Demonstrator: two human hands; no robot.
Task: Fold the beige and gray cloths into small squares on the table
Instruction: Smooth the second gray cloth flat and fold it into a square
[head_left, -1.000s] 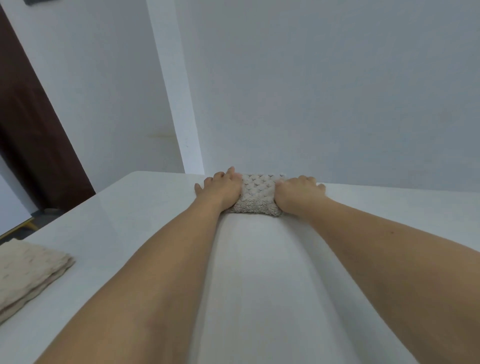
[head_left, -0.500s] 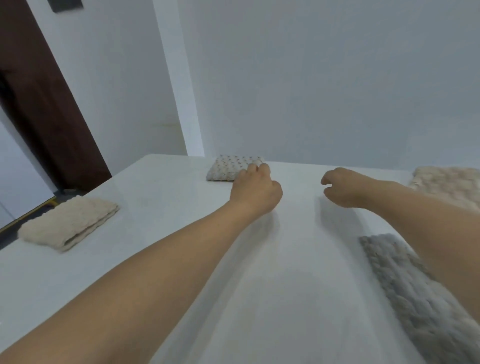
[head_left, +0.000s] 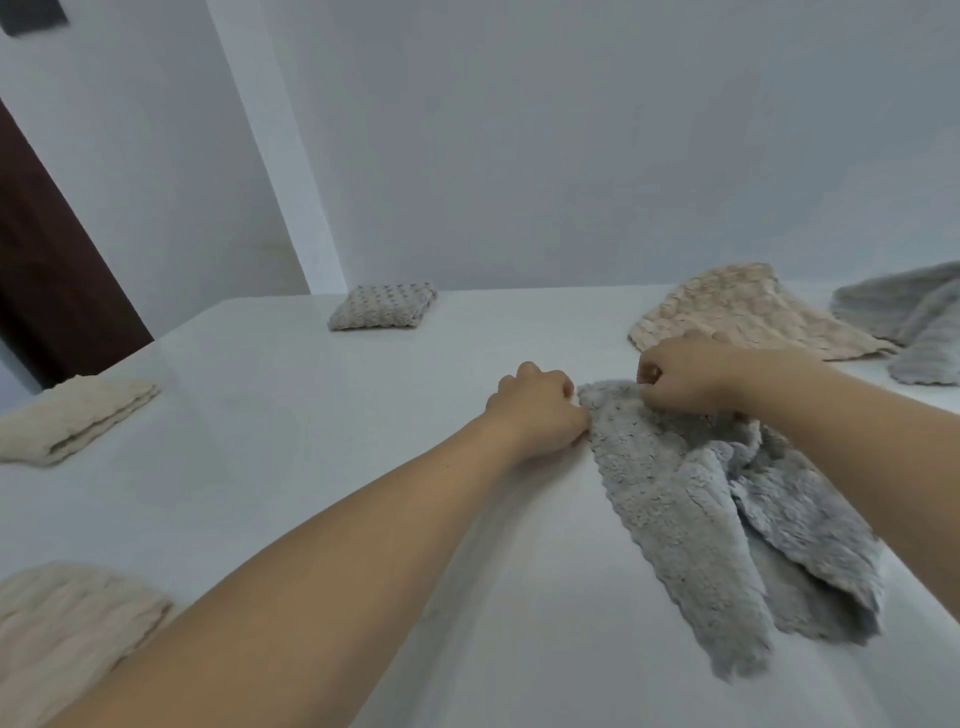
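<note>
The gray cloth (head_left: 696, 499), crumpled toward the table's (head_left: 363, 467) right edge, is pinched at its far corner by the left hand (head_left: 540, 410) and the right hand (head_left: 680, 376), fingers curled. If lifted unevenly, bunched layers may be creased into the fold.

On the tabletop (head_left: 322, 467), a rumpled cloth (head_left: 691, 499) lies right of centre. Both hands rest on its far end, the left hand (head_left: 540, 410) at its left corner, the right hand (head_left: 680, 376) just right of that. Behind the rumpled cloth lies a spread cloth (head_left: 748, 317), and right of that a heaped cloth (head_left: 914, 322). Far left of the rumpled cloth sit two folded cloths (head_left: 72, 415) (head_left: 67, 629); a folded square (head_left: 384, 306) sits at the far edge.
</note>
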